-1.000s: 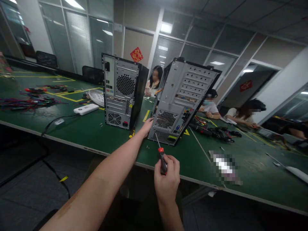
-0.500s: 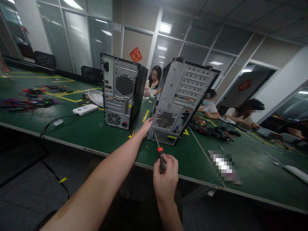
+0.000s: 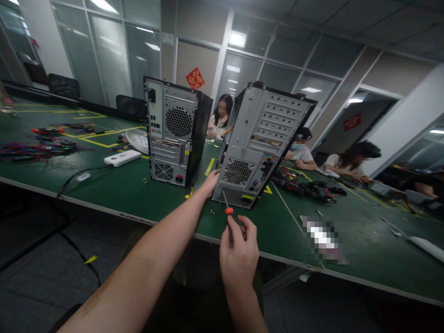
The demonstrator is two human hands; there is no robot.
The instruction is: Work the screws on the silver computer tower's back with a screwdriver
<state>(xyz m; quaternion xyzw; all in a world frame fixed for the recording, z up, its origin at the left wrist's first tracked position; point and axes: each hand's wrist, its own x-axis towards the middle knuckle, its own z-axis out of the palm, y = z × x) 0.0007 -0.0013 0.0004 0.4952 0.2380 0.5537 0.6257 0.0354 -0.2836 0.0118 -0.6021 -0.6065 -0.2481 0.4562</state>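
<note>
A grey computer case (image 3: 267, 120) stands with its rear panel facing me, looking tilted in view. My left hand (image 3: 211, 183) grips its lower left edge, with the fingertips partly hidden behind the metal. My right hand (image 3: 239, 245) is closed around a red-and-black screwdriver (image 3: 229, 211). The screwdriver's thin shaft points up, its tip at the lower left of the rear panel by the power supply grille. Small screws (image 3: 212, 212) lie on the green table in front of this case. A second computer case (image 3: 180, 125) stands upright to the left.
A tool with a yellow handle (image 3: 189, 192) lies between the cases. Leftward are a white power strip (image 3: 122, 158), a white basket (image 3: 137, 139) and bundled wires (image 3: 41, 149). Black cables (image 3: 319, 190) lie to the right. Several people sit across the table (image 3: 364, 259).
My right hand's fingers have shifted forward and turned around the screwdriver's handle. Its tip stays at the same spot on the panel. My left hand keeps its place on the case.
</note>
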